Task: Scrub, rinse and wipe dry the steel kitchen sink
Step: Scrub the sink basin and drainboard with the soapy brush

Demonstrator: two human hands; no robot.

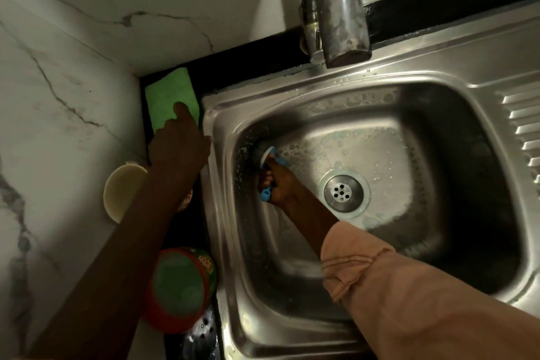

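Observation:
The steel sink (455, 155) fills the middle and right, with soapy foam on its floor around the drain (342, 193). My right hand (276, 184) grips a blue-handled scrub brush (267, 155), whose dark bristled head presses against the basin's left wall. My left hand (178, 140) rests on the sink's left rim and the black counter, one finger stretched onto a green cloth (171, 99). That cloth lies flat in the back left corner.
The steel tap (336, 9) hangs over the basin's back edge. Left of the sink stand a cream round container (121, 190) and a red and green tub (181, 286). Marble wall closes the left side. A ribbed drainboard (523, 126) lies right.

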